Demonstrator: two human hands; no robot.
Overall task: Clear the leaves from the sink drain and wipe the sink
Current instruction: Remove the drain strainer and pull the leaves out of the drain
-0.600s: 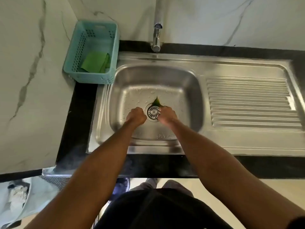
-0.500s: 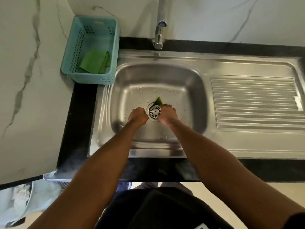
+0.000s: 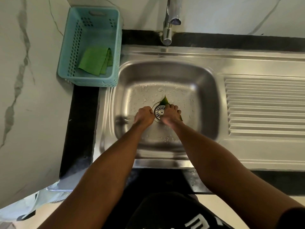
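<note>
Leaf under right hand fingers.

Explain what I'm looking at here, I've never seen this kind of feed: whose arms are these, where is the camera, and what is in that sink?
There is no machine: a person works with bare hands, and the single camera sits on their head, looking down. Both arms reach into a steel sink. The left hand is curled beside the drain strainer; whether it holds anything cannot be told. The right hand lies on a green leaf at the drain's edge, fingers bent over it. Water drops dot the basin. A tap stands behind. To the left, a teal basket holds a folded green cloth.
</note>
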